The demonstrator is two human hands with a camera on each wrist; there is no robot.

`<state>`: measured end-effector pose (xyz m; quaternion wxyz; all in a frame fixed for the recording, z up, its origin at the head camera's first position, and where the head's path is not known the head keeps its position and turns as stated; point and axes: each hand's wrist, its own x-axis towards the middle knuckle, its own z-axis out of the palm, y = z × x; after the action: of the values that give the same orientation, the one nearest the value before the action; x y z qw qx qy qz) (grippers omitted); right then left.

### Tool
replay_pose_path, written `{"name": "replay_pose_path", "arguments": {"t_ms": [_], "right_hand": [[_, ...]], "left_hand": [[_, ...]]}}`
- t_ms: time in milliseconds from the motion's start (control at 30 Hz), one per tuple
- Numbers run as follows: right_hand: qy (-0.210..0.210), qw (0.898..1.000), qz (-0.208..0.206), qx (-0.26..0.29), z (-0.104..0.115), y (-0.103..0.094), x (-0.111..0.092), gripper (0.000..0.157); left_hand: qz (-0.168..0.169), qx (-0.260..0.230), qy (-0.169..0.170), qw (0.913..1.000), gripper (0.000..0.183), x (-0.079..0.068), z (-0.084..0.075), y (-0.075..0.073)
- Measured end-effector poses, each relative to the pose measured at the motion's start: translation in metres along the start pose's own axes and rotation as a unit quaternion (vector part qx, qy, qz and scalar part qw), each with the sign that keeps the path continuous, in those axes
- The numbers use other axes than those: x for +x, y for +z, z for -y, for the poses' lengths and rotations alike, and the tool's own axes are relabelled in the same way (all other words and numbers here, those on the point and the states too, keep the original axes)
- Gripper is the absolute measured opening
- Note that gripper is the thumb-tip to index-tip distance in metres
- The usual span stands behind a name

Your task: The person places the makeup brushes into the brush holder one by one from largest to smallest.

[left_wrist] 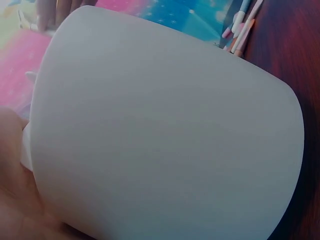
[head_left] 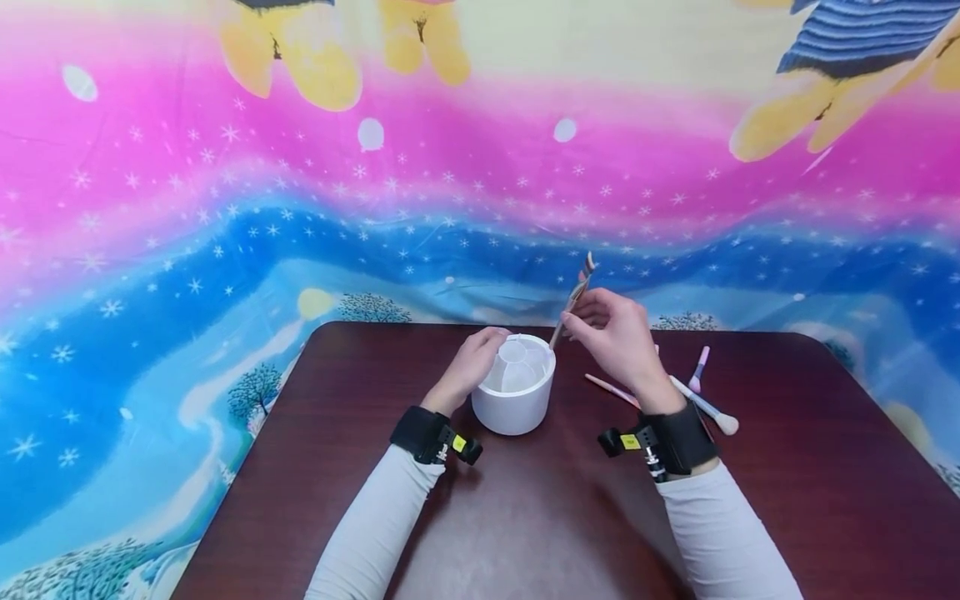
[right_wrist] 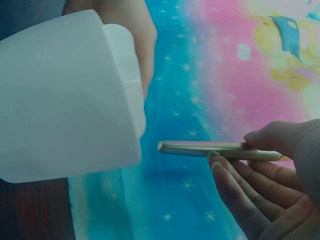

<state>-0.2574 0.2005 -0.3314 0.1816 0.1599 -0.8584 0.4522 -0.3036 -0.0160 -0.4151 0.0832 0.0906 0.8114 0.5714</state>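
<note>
A white round brush holder (head_left: 513, 412) with inner compartments stands upright on the table. My left hand (head_left: 471, 362) grips its left side and rim, with the fingers partly hidden behind it. To the right, my right hand (head_left: 618, 340) pinches a makeup brush (head_left: 573, 300) between thumb and fingers. The brush is tilted, its bristles up and its handle end down near the holder's right rim. In the right wrist view, a gap separates the brush handle (right_wrist: 192, 148) from the holder (right_wrist: 65, 100). The holder's wall (left_wrist: 165, 125) fills most of the left wrist view.
Several makeup brushes lie on the dark wooden table (head_left: 480, 517), right of the holder: a white-handled brush (head_left: 705, 403), a small pink brush (head_left: 700, 369) and a thin brush (head_left: 609, 388) partly behind the right wrist. A printed cloth (head_left: 487, 183) hangs behind the table's far edge.
</note>
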Motion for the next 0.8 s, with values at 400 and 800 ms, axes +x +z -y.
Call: {"name": "replay_pose_path", "arguments": {"t_ms": [400,800], "right_hand": [[-0.007,0.998,0.045,-0.031,-0.003,0.019,0.007,0.018],[-0.01,0.99,0.09,-0.105,-0.008,0.023,0.008,0.018]], "left_hand": [[-0.017,-0.003,0.032,0.9993,0.043,-0.003,0.003,0.0],[-0.013,-0.001,0.029,0.9995,0.045,-0.002,0.004,-0.001]]}}
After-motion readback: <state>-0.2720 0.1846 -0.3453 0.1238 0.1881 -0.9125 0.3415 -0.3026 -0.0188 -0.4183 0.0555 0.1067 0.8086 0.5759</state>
